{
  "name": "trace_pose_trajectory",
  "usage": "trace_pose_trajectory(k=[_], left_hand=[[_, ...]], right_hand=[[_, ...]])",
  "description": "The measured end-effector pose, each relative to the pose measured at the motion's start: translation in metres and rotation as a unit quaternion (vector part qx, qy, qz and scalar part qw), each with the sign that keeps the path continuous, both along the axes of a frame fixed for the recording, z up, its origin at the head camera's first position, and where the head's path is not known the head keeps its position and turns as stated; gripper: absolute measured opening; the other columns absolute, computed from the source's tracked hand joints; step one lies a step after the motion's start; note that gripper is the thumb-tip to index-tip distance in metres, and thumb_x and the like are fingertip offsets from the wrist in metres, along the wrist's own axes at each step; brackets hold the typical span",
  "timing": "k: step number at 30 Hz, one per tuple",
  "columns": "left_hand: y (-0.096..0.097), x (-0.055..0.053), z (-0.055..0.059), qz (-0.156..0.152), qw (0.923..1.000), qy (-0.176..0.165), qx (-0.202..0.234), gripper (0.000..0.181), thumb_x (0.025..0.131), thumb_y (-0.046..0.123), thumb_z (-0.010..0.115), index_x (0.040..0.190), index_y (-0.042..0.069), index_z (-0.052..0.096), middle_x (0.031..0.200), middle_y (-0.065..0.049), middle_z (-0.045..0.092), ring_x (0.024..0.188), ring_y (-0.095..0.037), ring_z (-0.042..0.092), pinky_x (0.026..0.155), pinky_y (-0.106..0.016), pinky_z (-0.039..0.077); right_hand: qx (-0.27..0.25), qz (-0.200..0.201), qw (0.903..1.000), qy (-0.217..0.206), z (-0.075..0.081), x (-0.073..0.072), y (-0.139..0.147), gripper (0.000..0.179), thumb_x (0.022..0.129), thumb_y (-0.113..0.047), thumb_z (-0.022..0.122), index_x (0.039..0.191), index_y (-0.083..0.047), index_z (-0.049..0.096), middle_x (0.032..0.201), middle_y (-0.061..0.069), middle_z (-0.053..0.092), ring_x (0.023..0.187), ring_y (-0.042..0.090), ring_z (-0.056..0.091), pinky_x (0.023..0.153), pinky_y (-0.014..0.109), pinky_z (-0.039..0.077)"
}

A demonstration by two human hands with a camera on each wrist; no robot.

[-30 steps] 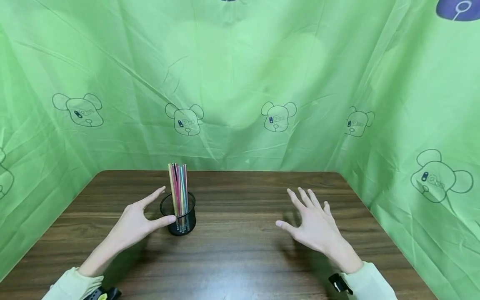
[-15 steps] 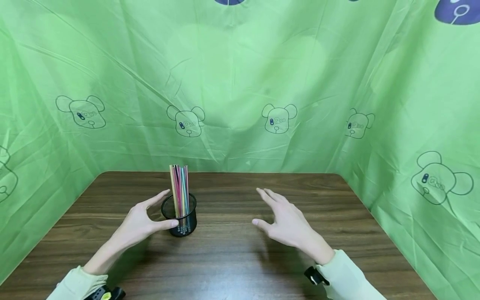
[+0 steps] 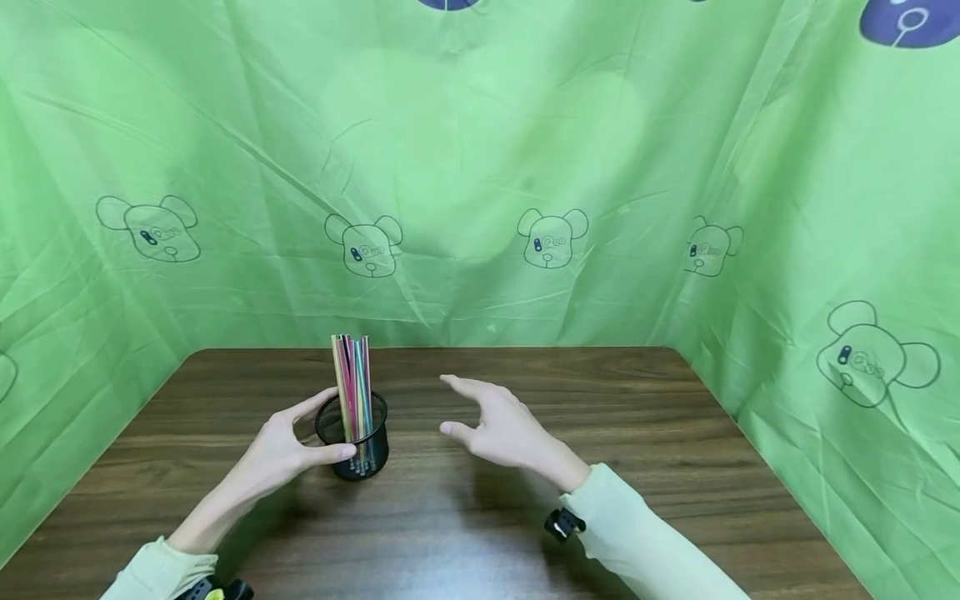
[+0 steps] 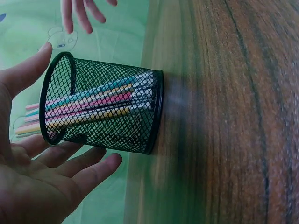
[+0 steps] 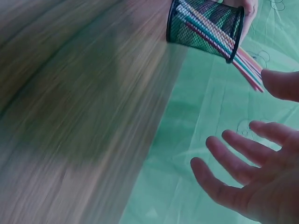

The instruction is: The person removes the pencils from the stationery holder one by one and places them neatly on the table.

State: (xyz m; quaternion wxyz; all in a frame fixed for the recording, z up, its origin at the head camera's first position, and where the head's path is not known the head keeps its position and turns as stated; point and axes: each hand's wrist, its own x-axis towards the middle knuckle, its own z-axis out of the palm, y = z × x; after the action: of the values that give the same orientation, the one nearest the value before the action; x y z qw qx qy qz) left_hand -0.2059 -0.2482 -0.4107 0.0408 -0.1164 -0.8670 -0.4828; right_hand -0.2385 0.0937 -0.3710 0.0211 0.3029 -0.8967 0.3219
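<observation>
A black mesh pen cup (image 3: 377, 450) stands upright on the table, also seen sideways in the left wrist view. Several thin coloured sticks (image 3: 352, 383), pink, yellow and blue, lean in it and rise above its rim; their exact kind is unclear. My left hand (image 3: 281, 446) is spread about the cup's left side, its thumb near the front rim and its fingers behind. In the left wrist view those fingers (image 4: 88, 175) look fairly straight, and firm contact cannot be made out. My right hand (image 3: 506, 425) hovers right of the cup, fingers extended, holding nothing.
The brown wood-grain table (image 3: 637, 417) has its far edge just behind the cup. A green curtain (image 3: 465, 167) printed with bear heads surrounds the table at the back and sides. Dark bands (image 3: 564, 524) sit at both wrists.
My right hand has moved left across the table towards the cup. My left hand has come slightly closer round the cup, which stays in about the same place.
</observation>
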Motion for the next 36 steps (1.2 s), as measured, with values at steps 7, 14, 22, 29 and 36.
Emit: trace_pose_trajectory(k=[7,14,22,29,36], left_hand=[[-0.001,-0.001,-0.003,-0.008,0.9996,-0.007,0.027,0.088,0.085,0.029,0.092,0.160,0.017,0.047,0.148,-0.013,0.060,0.138,-0.031,0.051,0.098,-0.022,0.045],[-0.001,-0.003,-0.008,-0.041,0.9945,-0.031,0.091,0.087,0.088,0.019,0.088,0.162,0.012,0.042,0.150,-0.018,0.057,0.134,-0.036,0.056,0.097,-0.026,0.050],[-0.003,-0.005,-0.012,-0.047,0.9904,-0.042,0.123,0.082,0.091,0.016,0.086,0.161,0.013,0.043,0.154,-0.017,0.052,0.133,-0.036,0.057,0.099,-0.032,0.051],[-0.004,-0.007,-0.013,-0.050,0.9904,-0.033,0.124,0.081,0.091,0.015,0.085,0.160,0.011,0.044,0.151,-0.019,0.055,0.130,-0.035,0.059,0.100,-0.033,0.051],[-0.006,-0.008,-0.014,-0.049,0.9898,-0.043,0.127,0.082,0.091,0.015,0.085,0.161,0.011,0.043,0.153,-0.019,0.054,0.131,-0.036,0.058,0.099,-0.032,0.051]], right_hand=[[-0.072,0.045,0.9960,-0.028,-0.001,-0.023,-0.036,0.058,0.097,-0.024,0.078,0.152,-0.018,0.059,0.138,0.000,0.068,0.115,0.017,0.066,0.099,0.038,0.053],[-0.142,0.054,0.9860,-0.068,-0.004,-0.042,-0.070,0.048,0.092,-0.016,0.084,0.139,-0.014,0.070,0.123,0.003,0.076,0.105,0.015,0.072,0.092,0.034,0.056],[-0.202,0.032,0.9755,-0.080,-0.007,-0.055,-0.098,0.047,0.085,-0.009,0.090,0.130,-0.010,0.075,0.114,0.005,0.078,0.092,0.016,0.075,0.079,0.024,0.057],[-0.224,0.015,0.9718,-0.071,-0.013,-0.061,-0.111,0.048,0.081,-0.008,0.093,0.127,-0.012,0.078,0.103,0.001,0.080,0.083,0.008,0.074,0.071,0.024,0.058],[-0.232,0.007,0.9692,-0.082,-0.016,-0.063,-0.117,0.047,0.082,-0.005,0.091,0.127,-0.010,0.078,0.091,-0.004,0.080,0.082,0.003,0.074,0.067,0.023,0.056]])
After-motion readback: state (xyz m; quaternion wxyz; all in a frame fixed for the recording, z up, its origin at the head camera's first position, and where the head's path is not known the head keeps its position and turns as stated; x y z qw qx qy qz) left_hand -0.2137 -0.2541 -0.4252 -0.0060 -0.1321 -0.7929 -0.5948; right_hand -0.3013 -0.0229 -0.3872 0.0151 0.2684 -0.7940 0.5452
